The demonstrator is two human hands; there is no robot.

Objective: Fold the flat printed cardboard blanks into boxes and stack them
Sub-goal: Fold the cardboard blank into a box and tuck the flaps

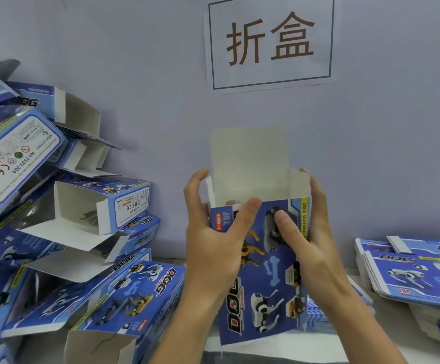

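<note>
We judge the job well underway: folded boxes (87,232) heap on the left, flat blanks (410,271) wait right; our left hand (213,243) and right hand (308,232) grip a half-formed box (266,285), top flap unfolded.

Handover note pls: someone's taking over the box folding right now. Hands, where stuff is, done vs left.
Left hand: grips the left side of the open box, thumb across its printed front.
Right hand: grips the right side, thumb pressed on the front.
The box is held upright in front of the wall; its top flap stands up, not closed, and the side flaps are still open.
Done: a pile of folded boxes lies loosely on the left, many with open ends.
Left: close this box and add it to the pile; a stack of flat blanks waits on the right.
</note>
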